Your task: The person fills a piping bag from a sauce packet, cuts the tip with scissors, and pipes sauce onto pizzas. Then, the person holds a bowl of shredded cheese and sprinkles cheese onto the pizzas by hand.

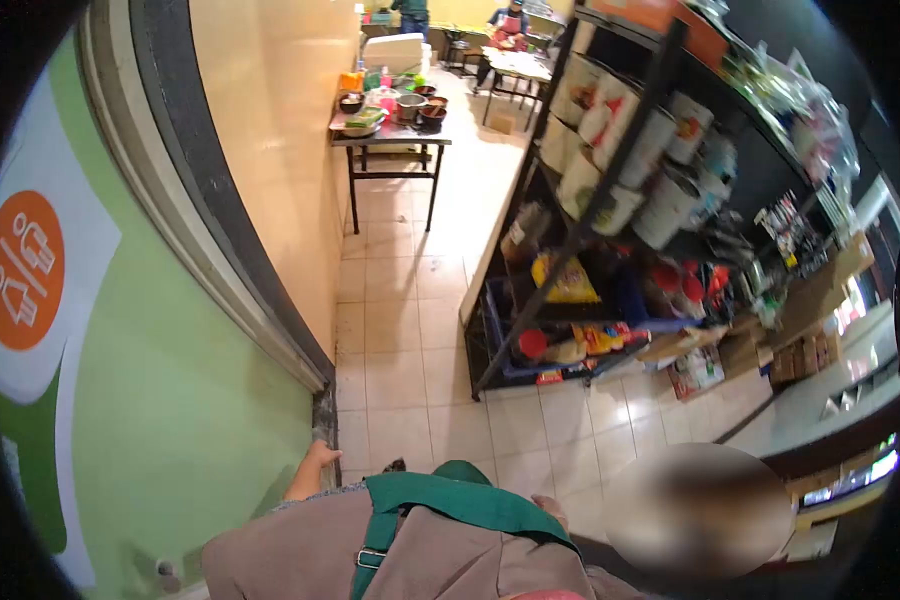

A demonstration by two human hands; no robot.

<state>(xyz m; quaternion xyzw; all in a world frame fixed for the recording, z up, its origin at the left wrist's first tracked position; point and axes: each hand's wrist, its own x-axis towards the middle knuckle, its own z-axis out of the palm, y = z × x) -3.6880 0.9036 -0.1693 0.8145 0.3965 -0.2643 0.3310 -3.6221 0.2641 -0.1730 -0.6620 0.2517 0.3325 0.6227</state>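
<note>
My left hand (320, 457) is low at the left, beside the foot of the dark door frame (324, 405). One digit sticks out to the right and nothing shows in the hand. Whether it touches the frame is hard to tell. Only a small part of my right hand (550, 508) shows, past the edge of my green apron (470, 498). Its fingers are mostly hidden, and I see nothing held in it. The apron's strap crosses my brown shirt (300, 545).
A tiled floor (395, 325) leads to a table (390, 138) with bowls and pots. On the right stands a dark shelf rack (570, 235) with rolls and packets. A green wall (190, 410) is at left. Two people (508, 28) are far back; a blurred patch (700, 510) lies at lower right.
</note>
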